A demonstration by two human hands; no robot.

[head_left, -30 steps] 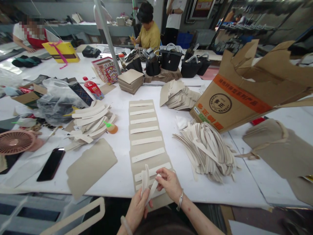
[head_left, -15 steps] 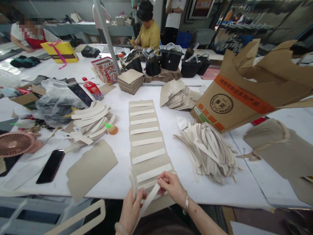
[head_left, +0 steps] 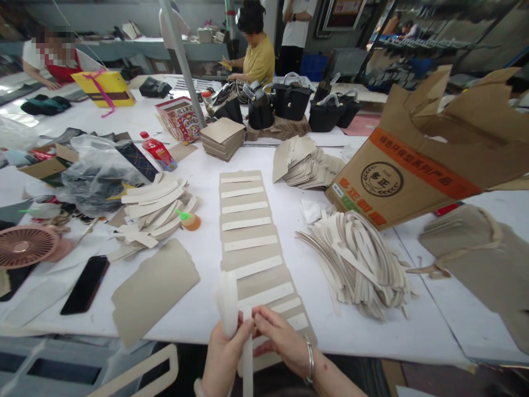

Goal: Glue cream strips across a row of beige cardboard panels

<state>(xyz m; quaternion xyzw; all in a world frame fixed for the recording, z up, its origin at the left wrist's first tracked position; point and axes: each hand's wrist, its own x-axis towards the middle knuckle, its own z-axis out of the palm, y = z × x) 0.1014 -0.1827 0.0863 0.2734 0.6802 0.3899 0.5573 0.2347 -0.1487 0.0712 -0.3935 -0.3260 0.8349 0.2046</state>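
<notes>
My left hand [head_left: 226, 350] is closed around a fanned bundle of pale strips [head_left: 228, 303], which stands up above the thumb. One single strip [head_left: 247, 361] hangs down between my hands, its upper part at my left thumb. The fingertips of my right hand [head_left: 278, 337] are pinched at that strip's upper part, close beside my left thumb. Under and beyond my hands lies a column of overlapping grey-beige boards [head_left: 248, 234]. Each visible board carries a white strip [head_left: 250, 243] across it. My fingers partly cover the nearest boards.
A heap of loose strips [head_left: 363, 259] lies at the right, before a cardboard box [head_left: 372, 171]. On the left are a single board [head_left: 155, 292], a phone [head_left: 85, 285], more curved pieces [head_left: 159, 204] and a small glue bottle [head_left: 190, 220]. Co-workers are across the table.
My right hand has moved down and left toward my left hand. The single strip has swung from slanted to nearly upright, and the strip bundle now stands higher above my left hand.
</notes>
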